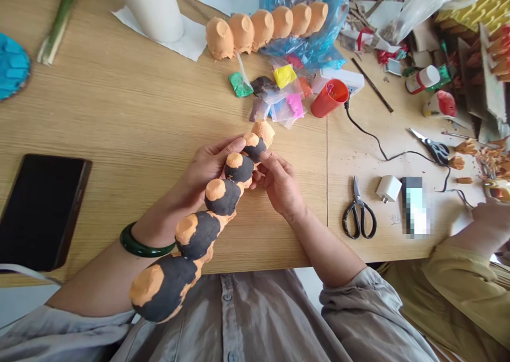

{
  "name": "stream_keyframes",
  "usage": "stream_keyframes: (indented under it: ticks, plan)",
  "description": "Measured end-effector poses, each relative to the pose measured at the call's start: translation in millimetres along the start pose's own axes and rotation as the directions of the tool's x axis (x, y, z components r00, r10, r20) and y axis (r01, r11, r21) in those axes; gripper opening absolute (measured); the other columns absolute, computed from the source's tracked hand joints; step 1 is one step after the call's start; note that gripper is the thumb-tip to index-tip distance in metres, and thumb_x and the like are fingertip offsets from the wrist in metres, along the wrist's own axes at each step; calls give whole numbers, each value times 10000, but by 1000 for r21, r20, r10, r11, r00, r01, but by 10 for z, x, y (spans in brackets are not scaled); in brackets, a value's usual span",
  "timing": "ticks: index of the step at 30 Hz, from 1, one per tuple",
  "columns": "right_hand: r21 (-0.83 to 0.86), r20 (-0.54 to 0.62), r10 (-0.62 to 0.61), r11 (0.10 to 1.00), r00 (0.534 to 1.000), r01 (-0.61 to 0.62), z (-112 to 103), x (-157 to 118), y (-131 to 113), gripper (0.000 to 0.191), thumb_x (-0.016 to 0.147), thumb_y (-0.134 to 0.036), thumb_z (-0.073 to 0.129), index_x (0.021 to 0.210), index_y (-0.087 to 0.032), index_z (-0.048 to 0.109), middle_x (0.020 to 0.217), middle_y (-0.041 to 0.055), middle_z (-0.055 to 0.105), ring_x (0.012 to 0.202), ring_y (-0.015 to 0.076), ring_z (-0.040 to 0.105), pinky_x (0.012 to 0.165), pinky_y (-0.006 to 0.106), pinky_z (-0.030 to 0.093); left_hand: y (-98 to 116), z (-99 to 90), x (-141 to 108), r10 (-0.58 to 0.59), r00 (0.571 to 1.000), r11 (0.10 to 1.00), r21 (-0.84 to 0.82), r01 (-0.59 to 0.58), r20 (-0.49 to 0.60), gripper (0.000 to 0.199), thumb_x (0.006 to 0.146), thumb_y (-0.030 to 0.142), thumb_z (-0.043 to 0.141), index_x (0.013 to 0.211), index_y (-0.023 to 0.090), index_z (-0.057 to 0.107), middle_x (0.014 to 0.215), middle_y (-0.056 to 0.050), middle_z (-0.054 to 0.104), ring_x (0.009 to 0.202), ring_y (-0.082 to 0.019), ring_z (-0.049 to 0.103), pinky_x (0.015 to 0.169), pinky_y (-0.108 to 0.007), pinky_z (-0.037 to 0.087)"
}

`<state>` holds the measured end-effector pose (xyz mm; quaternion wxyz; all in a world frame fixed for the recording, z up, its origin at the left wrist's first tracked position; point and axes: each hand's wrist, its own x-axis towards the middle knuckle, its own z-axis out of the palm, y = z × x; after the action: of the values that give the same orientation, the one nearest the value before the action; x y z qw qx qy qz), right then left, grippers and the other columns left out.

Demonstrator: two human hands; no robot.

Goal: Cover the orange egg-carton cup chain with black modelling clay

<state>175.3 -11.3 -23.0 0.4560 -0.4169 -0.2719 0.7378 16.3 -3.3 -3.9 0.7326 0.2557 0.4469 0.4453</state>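
Observation:
A row of orange egg-carton cups point(223, 196), most of them wrapped in black clay around orange tops, slants from near my chest up to the table's middle. My left hand point(211, 163) holds it from the left near the far end, thumb on top of a cup. On the other side my right hand point(279, 179) pinches the second cup from the far end, its thumb pressed against the black clay. The farthest cup point(263, 132) is plain orange. Just beyond lie small bags of coloured clay point(284, 76). The fingers under the row are partly hidden.
An orange egg-carton strip point(263, 27) stands at the back beside a blue plastic bag point(326, 38). A red cup point(330, 97), black scissors point(358, 210) and a white charger point(388, 188) lie to the right. A black tablet point(43, 210) is left. Another person's hand point(492, 221) rests far right.

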Motion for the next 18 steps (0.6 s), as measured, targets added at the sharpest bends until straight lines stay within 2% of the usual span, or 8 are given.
stream_keyframes:
  ticks: [4,7,11,14,18]
  plan:
    - [-34,-40,-13,999,999,12,-3,16,24,486,744,-634,938,753,-244,648,633,-74,551,585,101,559,556,251,521,17,-11,-11,17,999,1000,-11,-17,29,287,859,423,962,953,182,840,752,-20,776,625,-135,678,619,-265,606]
    - [-60,-55,-10,998,998,7,-17,36,30,523,728,-660,944,708,-245,625,608,-78,553,564,95,560,568,252,526,-9,-23,13,36,997,999,-32,-34,69,342,846,443,987,954,150,848,735,-21,777,649,-126,691,659,-249,615]
    - [-64,-40,-29,998,999,26,-42,43,17,581,722,-661,957,637,-241,564,574,-81,550,529,87,536,555,251,510,-56,-36,56,97,993,994,-63,-93,62,476,707,479,1077,1034,189,888,884,-32,848,734,-146,744,691,-263,647]
    - [-67,-53,-51,997,997,48,-45,33,17,580,730,-648,958,634,-241,557,575,-82,546,527,85,517,547,246,501,-72,-28,70,114,993,992,-61,-111,43,464,708,466,1079,1059,219,902,925,-35,864,781,-164,772,704,-281,662]
    - [-85,-72,-38,996,997,32,-16,13,33,541,750,-672,935,718,-247,603,618,-79,565,566,93,535,569,248,520,-84,-4,69,135,990,988,-80,-132,32,442,702,460,1082,1033,223,908,906,-21,861,758,-139,754,739,-262,652]
